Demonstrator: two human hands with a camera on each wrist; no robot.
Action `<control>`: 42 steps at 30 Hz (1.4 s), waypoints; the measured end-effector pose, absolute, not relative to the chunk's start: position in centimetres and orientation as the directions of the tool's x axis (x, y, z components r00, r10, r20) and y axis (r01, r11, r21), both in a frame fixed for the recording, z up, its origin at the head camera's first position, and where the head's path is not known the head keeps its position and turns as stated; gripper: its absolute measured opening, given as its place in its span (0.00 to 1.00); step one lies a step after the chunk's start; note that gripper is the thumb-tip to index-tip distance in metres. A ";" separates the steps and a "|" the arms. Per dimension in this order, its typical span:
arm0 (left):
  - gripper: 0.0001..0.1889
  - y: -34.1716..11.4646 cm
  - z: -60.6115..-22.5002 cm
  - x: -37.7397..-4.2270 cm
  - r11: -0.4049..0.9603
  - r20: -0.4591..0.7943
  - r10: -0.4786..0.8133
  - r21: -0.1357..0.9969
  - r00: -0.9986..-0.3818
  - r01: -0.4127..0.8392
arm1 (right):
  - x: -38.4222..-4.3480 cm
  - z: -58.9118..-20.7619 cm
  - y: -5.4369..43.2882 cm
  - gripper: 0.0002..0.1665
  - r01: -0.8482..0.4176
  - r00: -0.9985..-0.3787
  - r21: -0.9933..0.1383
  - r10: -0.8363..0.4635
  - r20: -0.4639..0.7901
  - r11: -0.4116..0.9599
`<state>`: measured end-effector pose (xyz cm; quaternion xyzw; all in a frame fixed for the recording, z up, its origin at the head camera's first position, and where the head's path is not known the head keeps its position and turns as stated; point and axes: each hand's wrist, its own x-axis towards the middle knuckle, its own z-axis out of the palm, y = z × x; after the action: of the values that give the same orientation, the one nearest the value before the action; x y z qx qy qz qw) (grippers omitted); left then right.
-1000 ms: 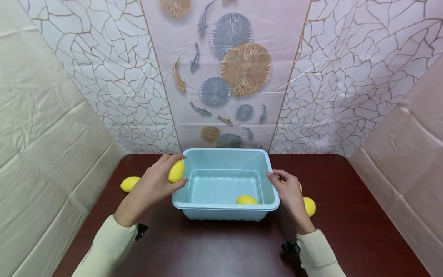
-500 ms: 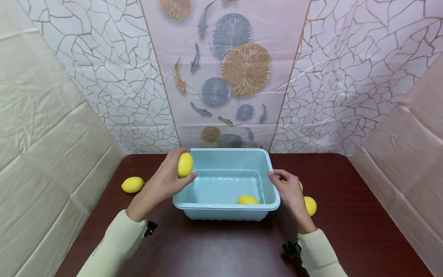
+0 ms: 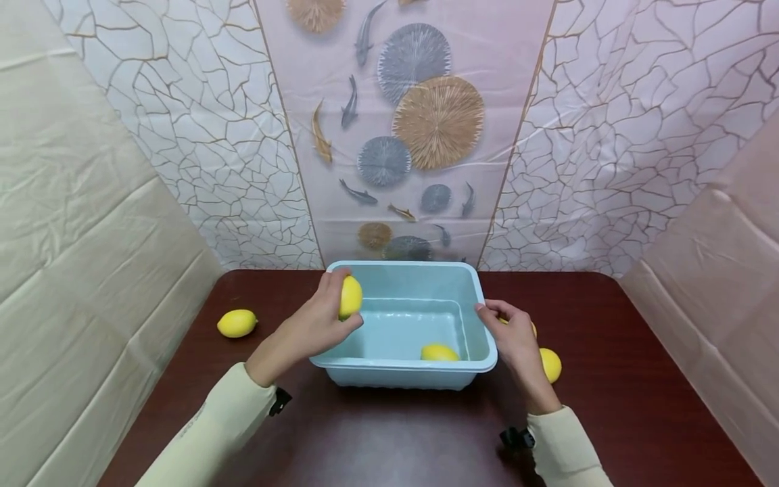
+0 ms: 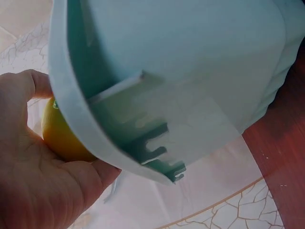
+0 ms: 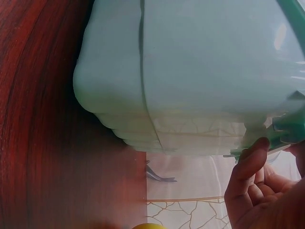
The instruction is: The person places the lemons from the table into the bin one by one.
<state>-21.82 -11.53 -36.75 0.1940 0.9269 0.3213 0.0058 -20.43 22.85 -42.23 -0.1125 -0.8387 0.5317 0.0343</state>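
Observation:
A light blue plastic basin (image 3: pixel 402 373) sits mid-table, one lemon (image 3: pixel 439 352) lying inside near its front right. My left hand (image 3: pixel 316 319) holds another lemon (image 3: pixel 351 297) between thumb and fingers, raised over the basin's left side. In the left wrist view that lemon (image 4: pixel 64 136) shows beyond the basin rim (image 4: pixel 78 105). My right hand (image 3: pixel 514 341) grips the right rim with thumb and fingers; from the right wrist, the fingers (image 5: pixel 252 160) are seen bent at the rim, with the basin's outer wall (image 5: pixel 195 67) filling the view.
One lemon (image 3: pixel 237 323) lies on the dark red-brown table (image 3: pixel 615 379) at the left. To the right are a lemon (image 3: pixel 551 365) beside my right wrist and another, mostly hidden behind that hand. Patterned cloth (image 3: pixel 438 122) hangs behind the table.
My left hand has moved right with its lemon, from the basin's left edge to over its left side. The right hand keeps its grip on the rim.

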 end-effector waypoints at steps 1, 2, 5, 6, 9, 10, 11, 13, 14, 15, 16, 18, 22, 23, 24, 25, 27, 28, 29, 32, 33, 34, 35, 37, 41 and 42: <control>0.42 -11.5 -36.8 -21.9 0.720 0.107 0.368 0.595 -0.924 0.356 | -20.5 -42.2 22.8 0.30 0.151 -0.972 -0.899 0.225 -0.061 0.411; 0.43 -11.5 -36.9 -22.0 0.723 0.102 0.372 0.592 -0.923 0.357 | -20.5 -42.2 22.8 0.31 0.150 -0.973 -0.899 0.224 -0.059 0.413; 0.44 -11.7 -37.0 -22.2 0.736 0.092 0.381 0.572 -0.920 0.362 | -20.6 -42.1 22.7 0.31 0.141 -0.974 -0.898 0.219 -0.052 0.416; 0.44 -11.8 -37.1 -22.2 0.743 0.093 0.381 0.561 -0.920 0.364 | -20.6 -42.1 22.6 0.30 0.137 -0.975 -0.898 0.217 -0.048 0.418; 0.44 -12.0 -37.5 -22.2 0.761 0.104 0.379 0.531 -0.919 0.374 | -20.5 -42.2 22.6 0.30 0.134 -0.977 -0.897 0.208 -0.048 0.421; 0.43 -12.0 -37.6 -22.2 0.764 0.111 0.381 0.521 -0.918 0.380 | -20.5 -42.3 22.6 0.31 0.137 -0.977 -0.895 0.209 -0.050 0.424; 0.42 -11.9 -37.8 -22.3 0.768 0.117 0.385 0.510 -0.915 0.388 | -20.3 -42.3 22.7 0.31 0.142 -0.976 -0.893 0.213 -0.054 0.426; 0.41 -11.6 -38.0 -22.4 0.772 0.130 0.401 0.485 -0.907 0.411 | -20.1 -42.5 22.9 0.31 0.153 -0.973 -0.890 0.225 -0.058 0.430; 0.40 -11.4 -38.1 -22.5 0.777 0.139 0.412 0.464 -0.901 0.427 | -19.9 -42.5 23.1 0.31 0.156 -0.971 -0.889 0.233 -0.057 0.431; 0.40 -11.2 -38.2 -22.5 0.782 0.155 0.428 0.430 -0.890 0.451 | -19.8 -42.5 23.2 0.31 0.157 -0.969 -0.888 0.239 -0.055 0.432; 0.40 -11.0 -38.3 -22.6 0.789 0.176 0.444 0.387 -0.878 0.477 | -19.8 -42.6 23.3 0.31 0.155 -0.969 -0.888 0.243 -0.051 0.433; 0.39 -10.8 -38.4 -22.8 0.807 0.221 0.472 0.281 -0.853 0.519 | -19.8 -42.5 23.4 0.31 0.147 -0.970 -0.890 0.240 -0.044 0.432; 0.38 -10.9 -38.5 -23.1 0.823 0.296 0.513 0.096 -0.806 0.560 | -19.9 -42.4 23.2 0.32 0.140 -0.973 -0.893 0.226 -0.045 0.428; 0.38 -10.9 -38.5 -23.1 0.822 0.298 0.524 0.070 -0.798 0.566 | -19.9 -42.4 23.2 0.32 0.144 -0.973 -0.892 0.226 -0.048 0.428; 0.37 -11.0 -38.6 -23.2 0.820 0.290 0.534 0.050 -0.794 0.570 | -20.0 -42.4 23.1 0.32 0.148 -0.972 -0.891 0.227 -0.052 0.428; 0.36 -11.0 -38.6 -23.3 0.816 0.275 0.549 0.029 -0.789 0.578 | -20.0 -42.4 23.1 0.32 0.151 -0.972 -0.891 0.227 -0.056 0.428; 0.36 -11.1 -38.7 -23.6 0.802 0.214 0.586 -0.012 -0.782 0.598 | -20.1 -42.5 23.0 0.32 0.156 -0.972 -0.890 0.226 -0.062 0.428; 0.36 -11.1 -38.8 -23.7 0.791 0.171 0.605 -0.025 -0.777 0.611 | -20.1 -42.5 23.0 0.32 0.156 -0.972 -0.890 0.225 -0.062 0.428; 0.36 -11.1 -38.8 -23.9 0.780 0.125 0.624 -0.033 -0.772 0.625 | -20.2 -42.4 23.0 0.32 0.154 -0.973 -0.891 0.224 -0.061 0.427; 0.37 -11.1 -38.9 -24.3 0.746 0.016 0.666 -0.020 -0.746 0.666 | -20.3 -42.4 22.9 0.31 0.148 -0.973 -0.893 0.223 -0.055 0.425; 0.37 -11.1 -38.9 -24.5 0.739 -0.008 0.674 -0.006 -0.739 0.674 | -20.3 -42.4 22.9 0.31 0.147 -0.974 -0.893 0.222 -0.054 0.426; 0.37 -11.0 -38.9 -24.6 0.733 -0.026 0.680 0.004 -0.733 0.680 | -20.3 -42.4 22.9 0.32 0.146 -0.974 -0.892 0.221 -0.053 0.427; 0.36 -11.0 -39.0 -24.7 0.729 -0.043 0.684 0.015 -0.728 0.684 | -20.3 -42.3 22.9 0.32 0.145 -0.974 -0.892 0.221 -0.052 0.428; 0.35 -10.8 -39.0 -24.9 0.725 -0.072 0.688 0.021 -0.722 0.689 | -20.3 -42.3 22.9 0.32 0.146 -0.974 -0.892 0.220 -0.054 0.428; 0.35 -10.4 -39.1 -25.0 0.726 -0.121 0.684 0.020 -0.719 0.687 | -20.3 -42.3 23.0 0.31 0.148 -0.974 -0.892 0.217 -0.057 0.427; 0.34 -10.3 -39.1 -24.9 0.726 -0.126 0.683 0.012 -0.719 0.687 | -20.3 -42.3 23.0 0.31 0.146 -0.975 -0.893 0.217 -0.056 0.425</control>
<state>-24.93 -10.35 -39.14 0.3696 0.9270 -0.0179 0.0608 -20.27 22.99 -42.34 -0.1074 -0.8435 0.5252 0.0338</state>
